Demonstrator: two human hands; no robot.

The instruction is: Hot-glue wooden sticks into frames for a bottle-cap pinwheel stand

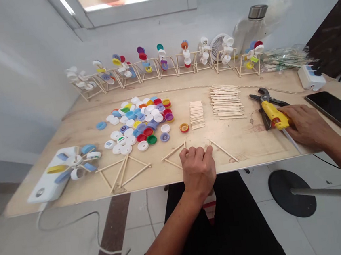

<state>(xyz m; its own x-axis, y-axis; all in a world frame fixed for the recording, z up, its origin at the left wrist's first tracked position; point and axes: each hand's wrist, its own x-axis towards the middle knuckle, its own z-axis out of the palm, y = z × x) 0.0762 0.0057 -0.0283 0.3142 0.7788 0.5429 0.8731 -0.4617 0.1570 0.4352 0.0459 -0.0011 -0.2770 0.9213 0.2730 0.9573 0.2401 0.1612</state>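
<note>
My left hand (199, 173) is closed at the table's front edge, its curled fingers pressing on thin wooden sticks. To its left a stick triangle (173, 152) pokes out, and on its right lies a slanting stick (225, 151); what lies under the fingers is hidden. My right hand (307, 125) grips a yellow glue gun (274, 114) at the right, its nozzle end close to dark-handled pliers (263, 93). Further left are joined stick triangles (125, 173) and a wheel of bottle caps (75, 162) resting on a white power strip (47, 185).
Loose coloured bottle caps (139, 118) cover the middle left. Short sticks (197, 115) and longer sticks (226, 102) lie in stacks. Several cap wheels on stick stands (162, 61) line the back. A phone (336, 111), white adapter (311, 77) and bottle (253, 25) are at the right.
</note>
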